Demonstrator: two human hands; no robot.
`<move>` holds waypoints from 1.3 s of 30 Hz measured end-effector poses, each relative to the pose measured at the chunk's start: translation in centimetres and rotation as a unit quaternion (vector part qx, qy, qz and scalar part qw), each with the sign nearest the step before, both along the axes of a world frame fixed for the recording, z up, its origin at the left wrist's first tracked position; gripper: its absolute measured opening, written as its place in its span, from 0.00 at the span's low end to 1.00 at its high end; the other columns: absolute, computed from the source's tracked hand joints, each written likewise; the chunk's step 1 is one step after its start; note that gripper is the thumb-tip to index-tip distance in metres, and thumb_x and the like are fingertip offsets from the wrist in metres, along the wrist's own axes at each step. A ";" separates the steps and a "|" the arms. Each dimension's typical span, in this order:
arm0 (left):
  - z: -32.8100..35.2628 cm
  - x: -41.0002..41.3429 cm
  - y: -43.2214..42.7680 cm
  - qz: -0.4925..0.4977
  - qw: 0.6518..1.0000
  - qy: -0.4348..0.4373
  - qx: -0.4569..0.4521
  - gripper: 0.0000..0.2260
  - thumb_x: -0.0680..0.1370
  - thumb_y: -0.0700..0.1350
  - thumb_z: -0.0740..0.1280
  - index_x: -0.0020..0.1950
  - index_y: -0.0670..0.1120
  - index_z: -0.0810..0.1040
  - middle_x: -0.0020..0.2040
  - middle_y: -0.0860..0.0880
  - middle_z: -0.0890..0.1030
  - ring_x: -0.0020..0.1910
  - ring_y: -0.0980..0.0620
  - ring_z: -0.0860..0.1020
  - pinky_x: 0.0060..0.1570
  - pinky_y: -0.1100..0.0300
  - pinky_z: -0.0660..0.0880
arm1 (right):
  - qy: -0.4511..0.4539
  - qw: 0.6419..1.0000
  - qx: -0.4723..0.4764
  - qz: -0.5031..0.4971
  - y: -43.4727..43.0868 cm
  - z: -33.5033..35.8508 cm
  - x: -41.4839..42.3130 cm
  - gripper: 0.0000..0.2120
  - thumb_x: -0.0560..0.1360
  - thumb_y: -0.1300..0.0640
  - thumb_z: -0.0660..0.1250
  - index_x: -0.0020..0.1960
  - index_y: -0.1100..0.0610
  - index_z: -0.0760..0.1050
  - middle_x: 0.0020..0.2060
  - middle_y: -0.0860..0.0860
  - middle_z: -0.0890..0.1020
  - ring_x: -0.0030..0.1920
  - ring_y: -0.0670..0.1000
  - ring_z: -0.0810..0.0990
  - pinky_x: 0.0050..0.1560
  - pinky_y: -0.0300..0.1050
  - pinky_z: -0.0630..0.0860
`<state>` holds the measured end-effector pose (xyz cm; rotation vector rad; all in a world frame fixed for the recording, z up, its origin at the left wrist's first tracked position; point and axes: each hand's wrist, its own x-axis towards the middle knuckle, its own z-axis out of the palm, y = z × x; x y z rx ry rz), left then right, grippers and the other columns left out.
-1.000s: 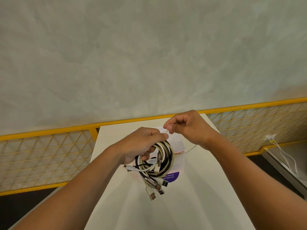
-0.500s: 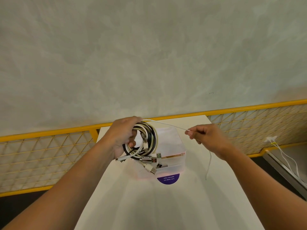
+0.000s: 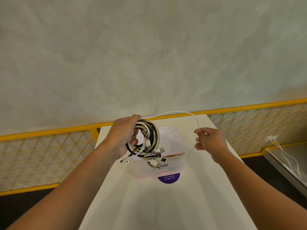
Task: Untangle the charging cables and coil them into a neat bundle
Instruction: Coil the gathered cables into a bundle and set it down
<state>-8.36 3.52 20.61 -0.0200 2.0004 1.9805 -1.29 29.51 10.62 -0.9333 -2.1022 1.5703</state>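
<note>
A translucent box (image 3: 169,138) is sitting on the white table (image 3: 166,205), its contents too hazy to tell. Above it the left hand (image 3: 123,136) is gripping the coil of black and white cables (image 3: 151,134), plugs (image 3: 155,156) pointing down and right. The right hand (image 3: 211,141), well apart, is pinching a thin white cable (image 3: 172,112) arching sideways from the coil, its tail hanging down.

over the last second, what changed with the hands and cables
The right hand pulled the thin white cable out to the right, away from the bundle, so it now arcs between the hands. The left hand shifted the bundle leftward. Both grips held; the box stayed on the table.
</note>
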 end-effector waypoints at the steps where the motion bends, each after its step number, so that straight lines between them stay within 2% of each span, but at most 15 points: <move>1: -0.1 0.1 0.2 -0.007 1.000 0.003 -0.002 0.14 0.80 0.46 0.66 0.35 0.45 0.72 0.21 0.51 0.64 0.18 0.54 0.59 0.26 0.59 0.58 | 0.015 1.000 -0.024 0.006 -0.3 0.5 -0.2 0.07 0.81 0.57 0.67 0.52 0.57 0.84 0.40 0.59 0.84 0.34 0.57 0.85 0.41 0.51 0.85; 4: -0.4 0.6 0.8 -0.035 0.999 0.006 -0.006 0.14 0.80 0.46 0.66 0.35 0.45 0.72 0.22 0.51 0.64 0.19 0.54 0.59 0.26 0.59 0.58 | 0.062 0.994 -0.088 0.033 -1.8 2.4 -0.6 0.05 0.80 0.61 0.68 0.51 0.59 0.83 0.41 0.62 0.84 0.34 0.58 0.85 0.41 0.50 0.85; 8: -0.6 1.3 1.8 -0.079 0.997 0.022 -0.013 0.12 0.81 0.47 0.66 0.39 0.45 0.72 0.25 0.50 0.63 0.20 0.54 0.59 0.25 0.60 0.59 | 0.131 0.979 -0.145 0.065 -4.5 5.6 -0.9 0.06 0.79 0.64 0.68 0.45 0.62 0.81 0.38 0.60 0.82 0.34 0.57 0.84 0.40 0.49 0.84; 11: -1.0 1.7 2.3 -0.095 0.994 0.045 -0.030 0.15 0.81 0.48 0.66 0.36 0.46 0.70 0.25 0.51 0.63 0.22 0.53 0.60 0.25 0.59 0.61 | 0.174 0.963 -0.180 0.097 -6.1 7.3 -0.9 0.06 0.78 0.69 0.67 0.44 0.65 0.80 0.38 0.61 0.81 0.35 0.59 0.83 0.38 0.47 0.84; 13: -1.1 1.9 2.7 -0.098 0.993 0.060 -0.036 0.17 0.81 0.49 0.66 0.34 0.47 0.70 0.26 0.51 0.64 0.24 0.53 0.61 0.26 0.58 0.61 | 0.186 0.958 -0.189 0.112 -7.0 8.0 -0.8 0.06 0.77 0.72 0.66 0.43 0.67 0.79 0.39 0.60 0.81 0.34 0.57 0.83 0.36 0.45 0.83; 17: -1.1 2.0 3.1 -0.081 0.994 0.061 -0.031 0.18 0.81 0.49 0.66 0.31 0.48 0.73 0.25 0.52 0.66 0.24 0.53 0.64 0.25 0.60 0.63 | 0.143 0.957 -0.217 0.129 -8.3 8.5 -0.9 0.05 0.77 0.69 0.67 0.43 0.65 0.81 0.36 0.58 0.81 0.32 0.52 0.79 0.34 0.42 0.79; 22: -0.9 2.2 2.9 -0.062 0.995 0.066 -0.034 0.13 0.81 0.51 0.66 0.39 0.46 0.77 0.28 0.51 0.69 0.25 0.56 0.65 0.25 0.63 0.63 | 0.066 0.946 -0.267 0.174 -8.9 8.2 -1.0 0.02 0.76 0.61 0.72 0.46 0.60 0.82 0.37 0.55 0.83 0.34 0.51 0.79 0.33 0.43 0.78; 26: -0.8 2.3 2.7 -0.071 0.994 0.079 -0.033 0.18 0.83 0.51 0.63 0.36 0.46 0.79 0.25 0.49 0.70 0.23 0.52 0.65 0.25 0.62 0.64 | 0.045 0.929 -0.295 0.218 -8.8 7.8 -0.8 0.11 0.77 0.59 0.69 0.56 0.63 0.82 0.41 0.55 0.84 0.36 0.50 0.80 0.39 0.45 0.77; 28: -0.9 2.1 2.6 -0.058 0.994 0.086 -0.036 0.19 0.82 0.52 0.63 0.34 0.46 0.79 0.26 0.47 0.72 0.24 0.50 0.66 0.27 0.60 0.66 | 0.055 0.926 -0.292 0.230 -8.8 7.6 -0.7 0.12 0.79 0.59 0.67 0.58 0.65 0.82 0.43 0.56 0.84 0.38 0.51 0.80 0.41 0.46 0.77; 31: -1.3 1.8 2.5 -0.034 0.993 0.099 -0.053 0.19 0.82 0.54 0.62 0.38 0.43 0.80 0.27 0.47 0.74 0.26 0.48 0.67 0.33 0.56 0.67 | 0.067 0.934 -0.264 0.233 -8.8 7.4 -0.8 0.12 0.79 0.59 0.65 0.59 0.64 0.81 0.45 0.57 0.85 0.40 0.52 0.81 0.44 0.49 0.78; 35: -1.8 1.5 2.5 -0.014 0.990 0.115 -0.076 0.20 0.82 0.56 0.62 0.37 0.44 0.78 0.31 0.49 0.75 0.25 0.49 0.69 0.35 0.55 0.69 | 0.066 0.949 -0.201 0.235 -9.0 7.5 -0.6 0.12 0.78 0.64 0.61 0.56 0.63 0.81 0.45 0.57 0.85 0.44 0.54 0.81 0.48 0.52 0.76; 39: -2.1 1.4 2.3 -0.019 0.989 0.115 -0.092 0.19 0.83 0.56 0.61 0.41 0.45 0.82 0.32 0.49 0.82 0.25 0.49 0.71 0.34 0.56 0.71 | 0.045 0.956 -0.116 0.266 -9.4 8.0 -0.4 0.12 0.79 0.60 0.62 0.55 0.54 0.84 0.49 0.54 0.87 0.56 0.58 0.84 0.62 0.60 0.75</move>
